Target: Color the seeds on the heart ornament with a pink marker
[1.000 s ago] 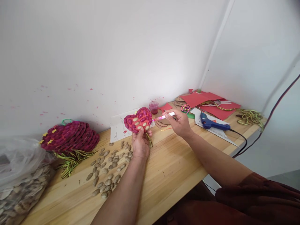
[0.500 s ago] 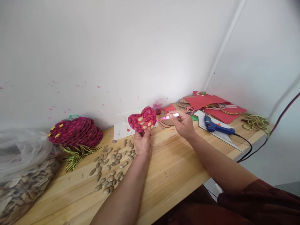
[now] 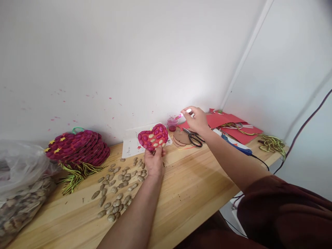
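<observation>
My left hand [image 3: 155, 162] grips the lower edge of a heart-shaped piece [image 3: 153, 137] covered in peanut shells. Most of its shells are painted magenta; a few near the middle and lower right are pale. My right hand [image 3: 196, 119], closed in a pinch, holds a white-handled paintbrush [image 3: 184, 113]. The pink-stained brush end points down at the mouth of a clear plastic cup [image 3: 172, 125] with magenta paint in it. Whether the bristles touch the paint I cannot tell. Loose peanuts [image 3: 126, 178] lie scattered left of my left forearm.
At left stand a stack of magenta shell-covered pieces [image 3: 85, 148] with stars and yarn fringe, and a plastic bag [image 3: 26, 200] of shells. Scissors [image 3: 195, 138], cardboard cut-outs [image 3: 182, 137], red paper [image 3: 240, 135], a corded blue glue gun [image 3: 240, 148] and yarn [image 3: 272, 143] lie to the right.
My right hand has moved the brush away from the heart, up and back to the paint cup. The heart stays in my left hand, slightly lower and further left in view. The scissors are now uncovered.
</observation>
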{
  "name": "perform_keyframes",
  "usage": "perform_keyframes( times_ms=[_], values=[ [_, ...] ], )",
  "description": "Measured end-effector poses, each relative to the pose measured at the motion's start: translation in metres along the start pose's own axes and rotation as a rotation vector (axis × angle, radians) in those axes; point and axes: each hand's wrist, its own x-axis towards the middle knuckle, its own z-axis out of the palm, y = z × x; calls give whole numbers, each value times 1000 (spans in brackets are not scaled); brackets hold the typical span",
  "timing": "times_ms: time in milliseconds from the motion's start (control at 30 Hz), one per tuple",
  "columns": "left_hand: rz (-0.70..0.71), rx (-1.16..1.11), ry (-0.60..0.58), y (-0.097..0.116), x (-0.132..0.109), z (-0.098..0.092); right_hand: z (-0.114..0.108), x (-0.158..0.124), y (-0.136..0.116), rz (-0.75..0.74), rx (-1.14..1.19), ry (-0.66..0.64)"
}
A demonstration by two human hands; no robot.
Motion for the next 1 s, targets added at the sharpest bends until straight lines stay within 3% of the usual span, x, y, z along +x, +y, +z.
perform_keyframes(
  times_ms=[133, 400, 633, 1000],
  values=[
    [-8, -6, 4, -2, 1, 0, 24, 29, -6, 159, -332, -259],
    [2, 17, -12, -5, 1, 0, 63, 30, -3, 196, -488, -393],
    [8, 33, -33, -8, 3, 0, 59, 34, -3, 152, -506, -377],
    [5, 36, -75, -5, 2, 0, 41, 30, 7, 93, -355, -207]
  ],
)
